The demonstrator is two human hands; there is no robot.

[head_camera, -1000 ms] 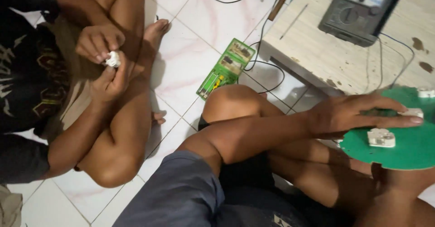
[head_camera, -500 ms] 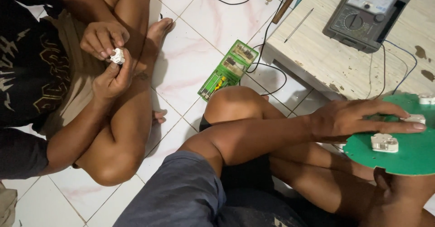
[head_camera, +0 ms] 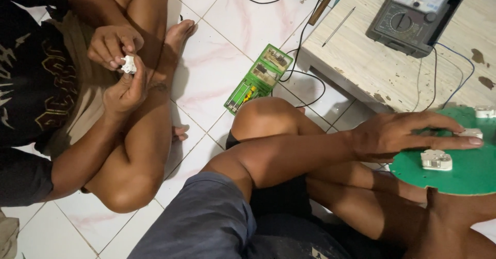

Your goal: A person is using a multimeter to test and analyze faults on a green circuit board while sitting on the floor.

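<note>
while fingers lie spread flat, left hand (head_camera: 403, 135) presses white part (head_camera: 469, 133) on green disc (head_camera: 465, 179); right hand unseen.

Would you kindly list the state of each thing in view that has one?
Left hand: flat, fingers stretched onto the green disc.
Green disc: lying flat, white sockets on it.
White socket: resting untouched.
Analog multimeter: face up on the wooden table.
Green case: lying open on the floor.

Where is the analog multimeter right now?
In the head view, the grey analog multimeter lies at the top right on the low wooden table, above the green round board under the left hand.
</note>
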